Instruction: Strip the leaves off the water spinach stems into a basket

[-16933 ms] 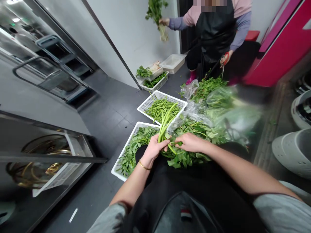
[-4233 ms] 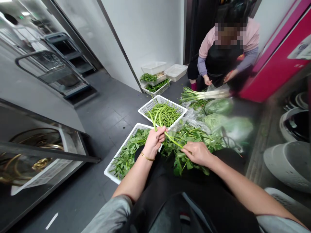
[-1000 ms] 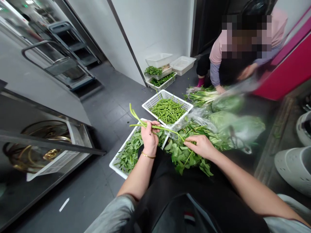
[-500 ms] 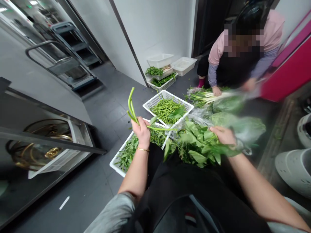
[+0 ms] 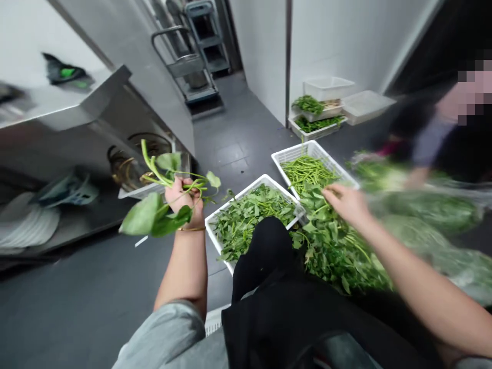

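Note:
A few green stems with broad leaves (image 5: 142, 212) are gripped in my left hand (image 5: 185, 199), raised out to the left over the floor. My right hand (image 5: 348, 204) has its fingers pinched at the leafy greens (image 5: 313, 200), above a big heap of the same greens (image 5: 342, 256) on my right. Just left of my knee lies a white basket (image 5: 217, 241) of loose leaves and shoots. Behind it stands another white basket (image 5: 277, 158) full of cut green stems (image 5: 307, 171).
Stacked white bins (image 5: 315, 134) with greens stand by the wall. A co-worker (image 5: 426, 138), blurred, bends at the right beside bagged vegetables (image 5: 434, 207). On the left is a steel counter (image 5: 103, 110) with shelves; a trolley (image 5: 188, 69) stands farther back.
The view has turned left. My left hand has swung out left, now with broad leaves among its stems. My right hand has come in over the heap.

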The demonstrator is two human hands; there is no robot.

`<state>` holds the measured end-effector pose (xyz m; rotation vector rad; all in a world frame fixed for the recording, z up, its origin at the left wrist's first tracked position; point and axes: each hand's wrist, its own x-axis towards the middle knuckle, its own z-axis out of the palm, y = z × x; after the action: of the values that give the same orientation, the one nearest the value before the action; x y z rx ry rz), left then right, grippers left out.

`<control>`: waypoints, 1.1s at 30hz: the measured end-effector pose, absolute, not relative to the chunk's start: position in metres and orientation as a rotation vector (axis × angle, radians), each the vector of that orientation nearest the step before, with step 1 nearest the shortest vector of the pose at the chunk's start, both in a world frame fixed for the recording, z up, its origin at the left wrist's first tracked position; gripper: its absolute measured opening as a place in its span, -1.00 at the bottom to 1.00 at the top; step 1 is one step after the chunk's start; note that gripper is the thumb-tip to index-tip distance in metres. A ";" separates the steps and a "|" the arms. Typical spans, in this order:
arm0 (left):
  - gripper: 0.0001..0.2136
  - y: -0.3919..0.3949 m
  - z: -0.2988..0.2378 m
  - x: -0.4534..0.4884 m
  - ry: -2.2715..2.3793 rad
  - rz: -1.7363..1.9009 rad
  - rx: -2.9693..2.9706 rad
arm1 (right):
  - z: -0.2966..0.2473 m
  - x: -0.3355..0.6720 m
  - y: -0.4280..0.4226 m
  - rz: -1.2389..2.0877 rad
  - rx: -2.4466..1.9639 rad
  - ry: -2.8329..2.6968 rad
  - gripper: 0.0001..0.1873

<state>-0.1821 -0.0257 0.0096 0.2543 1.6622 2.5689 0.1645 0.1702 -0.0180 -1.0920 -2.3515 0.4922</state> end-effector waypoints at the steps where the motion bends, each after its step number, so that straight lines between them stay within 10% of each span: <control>1: -0.80 -0.036 0.012 -0.192 1.681 2.616 0.259 | -0.019 0.138 0.175 0.429 -0.987 -2.440 -0.65; 12: -0.78 -0.062 -0.013 -0.212 2.005 2.687 0.614 | -0.080 -0.037 0.172 0.190 -0.313 -3.334 -0.52; 19: -0.77 -0.041 -0.026 -0.186 2.023 2.566 0.705 | 0.000 -0.051 0.145 1.060 -0.478 -2.780 -0.60; 26: -0.77 -0.016 -0.037 -0.136 1.768 2.429 0.584 | 0.002 -0.022 0.102 0.856 -0.277 -2.796 -0.68; 33: -0.78 0.003 -0.028 -0.107 1.573 2.571 0.441 | -0.017 0.035 0.181 1.149 -1.069 -1.802 -0.59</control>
<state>-0.1068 0.0027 -0.0284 0.4410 1.5735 2.5712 0.0347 0.1812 -0.0172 -1.0692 -1.8018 1.1490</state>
